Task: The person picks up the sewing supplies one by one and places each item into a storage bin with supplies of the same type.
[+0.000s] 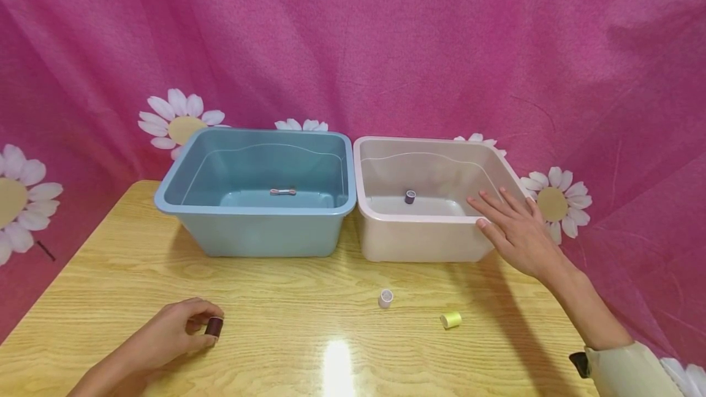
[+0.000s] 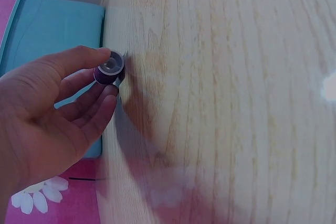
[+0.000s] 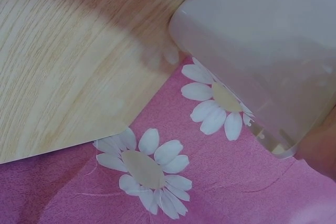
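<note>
My left hand pinches a dark maroon spool of thread between thumb and fingers, low over the table's left front. In the left wrist view the spool shows its pale hollow end at the fingertips. My right hand, fingers spread and straight, lies over the right front corner of the pale pink bin and holds nothing. Inside that bin is a dark spool. On the table a white spool stands upright and a yellow spool lies on its side.
A blue bin stands left of the pink one, their rims side by side; a small pinkish bundle lies in it. Behind both hangs a magenta cloth with white daisies. The wooden table has a bright glare spot near the front.
</note>
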A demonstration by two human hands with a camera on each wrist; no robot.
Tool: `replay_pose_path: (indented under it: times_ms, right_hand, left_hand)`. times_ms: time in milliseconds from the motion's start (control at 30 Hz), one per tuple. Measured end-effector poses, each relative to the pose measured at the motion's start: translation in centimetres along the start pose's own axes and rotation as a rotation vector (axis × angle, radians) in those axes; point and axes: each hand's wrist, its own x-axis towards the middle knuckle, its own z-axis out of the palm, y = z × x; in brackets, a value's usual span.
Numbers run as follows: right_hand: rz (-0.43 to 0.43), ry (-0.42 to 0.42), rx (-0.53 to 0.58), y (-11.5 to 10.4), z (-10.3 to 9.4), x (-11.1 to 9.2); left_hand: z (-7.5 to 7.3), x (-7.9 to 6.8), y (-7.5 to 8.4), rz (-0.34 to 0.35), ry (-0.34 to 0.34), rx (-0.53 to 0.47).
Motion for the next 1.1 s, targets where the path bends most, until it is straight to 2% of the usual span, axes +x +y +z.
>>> replay_pose_path:
  times_ms: [300,533,700,800,1100]
  right_hand:
    - [0.003,0.002,0.006,0.0,0.0,0.0]
    - [0.0,0.005,0.004,0.0,0.1,-0.1]
    - [-0.003,0.005,-0.003,0.0,0.1,-0.1]
    - [-0.003,0.004,-0.004,0.0,0.1,0.0]
    - [-0.007,0.006,-0.004,0.1,0.1,0.0]
  left_hand:
    - [0.1,0.0,0.1,-0.011,0.033,0.033]
    - [0.2,0.3,0.3,-0.031,0.085,0.065]
    - [0.4,0.5,0.4,0.016,0.148,0.082]
    - [0.5,0.5,0.5,0.026,0.173,0.061]
    - [0.6,0.7,1.4,-0.007,0.202,-0.056]
